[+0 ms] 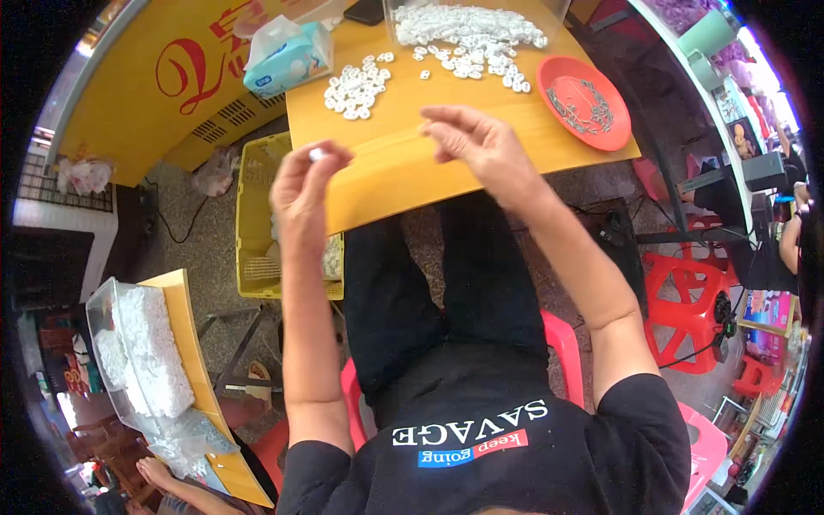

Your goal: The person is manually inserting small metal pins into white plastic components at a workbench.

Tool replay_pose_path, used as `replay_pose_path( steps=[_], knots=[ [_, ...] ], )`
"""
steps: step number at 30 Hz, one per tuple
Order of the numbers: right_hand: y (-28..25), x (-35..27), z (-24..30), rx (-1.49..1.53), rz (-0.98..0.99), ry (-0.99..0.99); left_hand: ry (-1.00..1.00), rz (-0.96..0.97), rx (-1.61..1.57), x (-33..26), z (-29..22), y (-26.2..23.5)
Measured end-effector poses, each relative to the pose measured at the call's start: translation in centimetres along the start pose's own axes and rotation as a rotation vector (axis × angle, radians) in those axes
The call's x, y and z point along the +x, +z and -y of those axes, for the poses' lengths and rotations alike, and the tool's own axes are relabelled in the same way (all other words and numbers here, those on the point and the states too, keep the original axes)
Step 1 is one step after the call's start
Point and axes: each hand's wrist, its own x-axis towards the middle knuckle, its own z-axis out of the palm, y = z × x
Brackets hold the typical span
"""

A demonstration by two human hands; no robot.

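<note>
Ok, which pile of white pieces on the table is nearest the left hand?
The small pile beside the tissue box; the bigger heap lies farther right, nearer the red plate.

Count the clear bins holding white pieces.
2: the first bin stands at the far side of the yellow table, cut off by the picture's top edge; the second bin is on the board at lower left. Background clutter may hide others.
</note>
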Motion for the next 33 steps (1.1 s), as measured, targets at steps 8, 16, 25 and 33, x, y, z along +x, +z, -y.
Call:
replay_pose_path(
  steps=[8,16,25,33],
  knots=[
    [-7.2,5.8,-1.7,-0.753,-0.251,-0.245,0.062,-0.328,0.807,-0.9,1.8,-8.7],
    [-7.1,14.2,-6.4,-1.303,-0.059,-0.701,0.072,-0.123,0.222,0.7,2.0,2.8],
    [-5.3,13.1,-6.0,-1.348,0.003,-0.643,-0.085,0.034,0.023,1.9,5.6,7.1],
    [-2.5,5.7,-3.5,-0.267,-0.010,0.018,-0.052,0.025,0.112,1.9,6.2,7.5]
  ],
)
